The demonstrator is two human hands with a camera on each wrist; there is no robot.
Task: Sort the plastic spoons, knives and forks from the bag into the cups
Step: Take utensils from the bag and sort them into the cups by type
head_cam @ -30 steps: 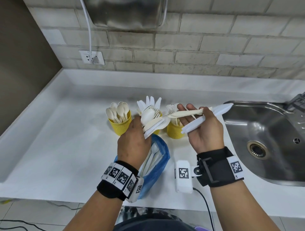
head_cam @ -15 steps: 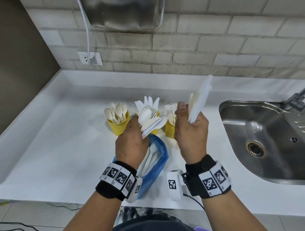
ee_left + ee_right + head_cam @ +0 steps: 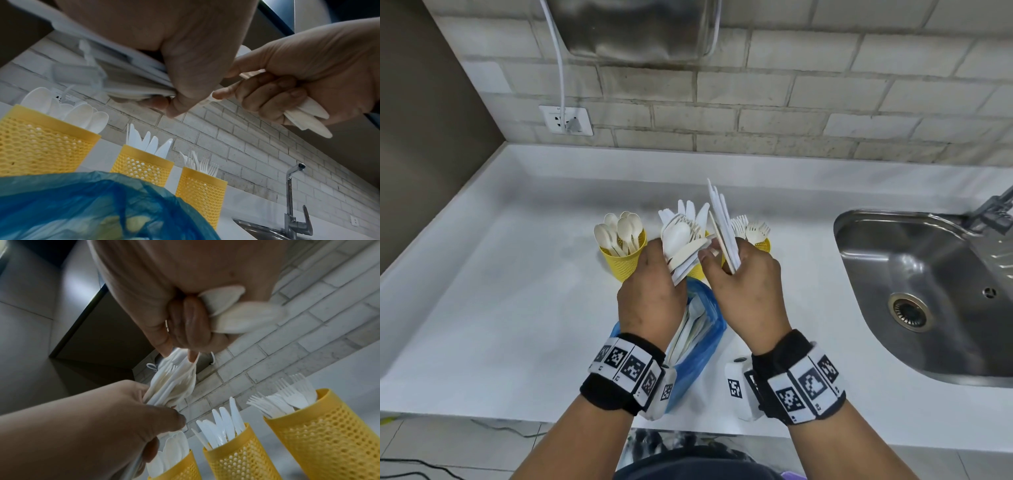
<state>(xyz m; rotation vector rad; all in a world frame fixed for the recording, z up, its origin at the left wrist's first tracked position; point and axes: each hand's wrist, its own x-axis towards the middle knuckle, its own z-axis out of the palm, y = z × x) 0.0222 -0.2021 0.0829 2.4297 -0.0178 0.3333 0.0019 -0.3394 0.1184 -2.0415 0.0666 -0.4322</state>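
The left hand (image 3: 650,298) grips a fanned bundle of mixed cutlery (image 3: 681,245) — white and cream plastic. The right hand (image 3: 746,291) clutches upright knives (image 3: 722,229) (thumb and forefinger reaching the bundle), above three yellow mesh cups (image 3: 625,262) mid-counter, the blue bag (image 3: 702,342) nearer the front edge.

bag (image 3: 702,346) contents behind left hand (image 3: 650,298)

Three yellow mesh cups in a row: spoon cup (image 3: 624,255) at 9 o'clock, knife cup (image 3: 141,162) in the middle, fork cup (image 3: 761,242) at 3. Blue bag (image 3: 700,337) lies open at 6 o'clock, some white cutlery inside.
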